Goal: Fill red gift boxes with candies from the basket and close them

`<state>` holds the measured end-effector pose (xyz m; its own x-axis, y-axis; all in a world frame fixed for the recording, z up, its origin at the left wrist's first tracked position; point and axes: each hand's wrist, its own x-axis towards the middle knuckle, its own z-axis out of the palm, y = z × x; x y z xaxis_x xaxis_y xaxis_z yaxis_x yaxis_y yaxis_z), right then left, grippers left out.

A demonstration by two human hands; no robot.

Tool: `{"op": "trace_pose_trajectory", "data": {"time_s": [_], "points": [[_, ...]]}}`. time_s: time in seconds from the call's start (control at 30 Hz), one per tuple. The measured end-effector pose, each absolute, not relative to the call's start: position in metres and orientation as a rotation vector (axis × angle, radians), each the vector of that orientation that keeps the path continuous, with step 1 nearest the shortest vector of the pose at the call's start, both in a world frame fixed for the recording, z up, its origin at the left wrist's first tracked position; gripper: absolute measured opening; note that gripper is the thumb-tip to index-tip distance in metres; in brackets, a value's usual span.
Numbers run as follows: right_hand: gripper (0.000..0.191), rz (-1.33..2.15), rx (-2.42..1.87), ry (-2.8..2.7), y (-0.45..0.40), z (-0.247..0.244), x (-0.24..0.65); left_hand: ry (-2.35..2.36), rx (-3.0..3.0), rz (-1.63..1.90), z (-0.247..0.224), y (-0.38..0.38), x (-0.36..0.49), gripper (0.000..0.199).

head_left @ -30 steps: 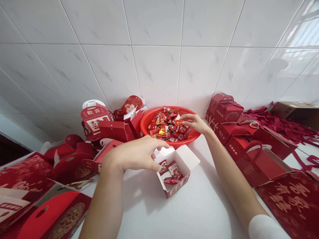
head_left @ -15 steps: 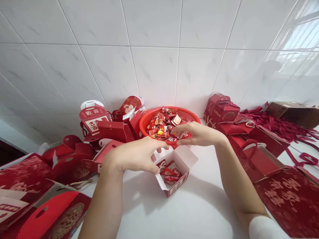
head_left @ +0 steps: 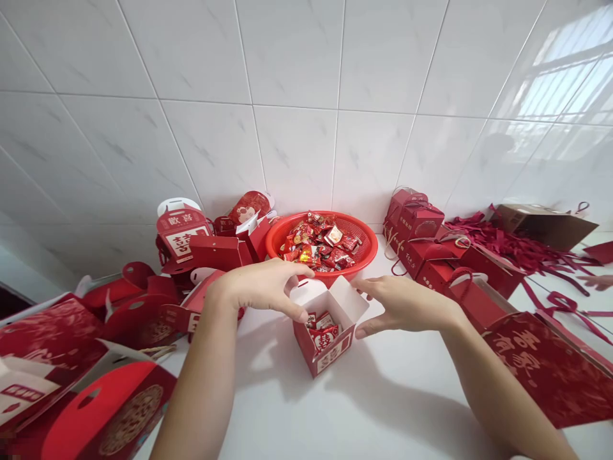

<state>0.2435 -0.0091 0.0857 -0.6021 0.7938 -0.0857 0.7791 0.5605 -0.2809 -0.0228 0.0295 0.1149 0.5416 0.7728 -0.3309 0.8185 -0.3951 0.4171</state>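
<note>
A small red gift box (head_left: pixel 330 359) stands on the white table with its white inner flaps raised. Wrapped sweets (head_left: pixel 325 337) lie inside it, one showing a white character on red. My left hand (head_left: pixel 268 287) is at the box's left side, fingers apart, its thumb against the left rim. On the other side, my right hand (head_left: pixel 405 303) is spread beside the right flap, thumb and fingers apart, with nothing in it. Just behind the box is a red plastic basket (head_left: pixel 370 246) with many wrapped sweets.
Open red gift boxes (head_left: pixel 129 319) crowd the left. More red boxes (head_left: pixel 416 217) line the right, along with a pile of dark red ribbons (head_left: pixel 498 239) and a brown cardboard box (head_left: pixel 546 223). Another person's hand (head_left: pixel 601 281) shows at the right edge. A tiled wall stands behind.
My right hand has moved from the basket's front edge down to the box's right side. The sweets in the box lie differently, and the box has turned slightly. Another person's hand has appeared at right.
</note>
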Motion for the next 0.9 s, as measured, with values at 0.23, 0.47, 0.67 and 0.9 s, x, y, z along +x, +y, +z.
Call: {"op": "trace_pose_trajectory", "data": {"time_s": [0.23,0.47,0.67,0.9], "points": [[0.055,0.662,-0.844,-2.795,-0.022,0.071,0.223,1.388,2.276,-0.129,0.102,0.028,-0.003,0.055],[0.028,0.561,-0.846,-2.874,-0.021,0.064,0.212,1.576,2.328,-0.209,0.092,0.024,0.014,0.051],[0.036,0.357,-1.200,-2.781,-0.019,0.063,0.212,1.358,2.364,-0.259,0.097,0.020,0.017,0.019],[0.057,0.343,-1.638,-2.746,-0.011,0.057,0.208,1.173,2.294,-0.287,0.097,0.021,0.013,0.027]]}}
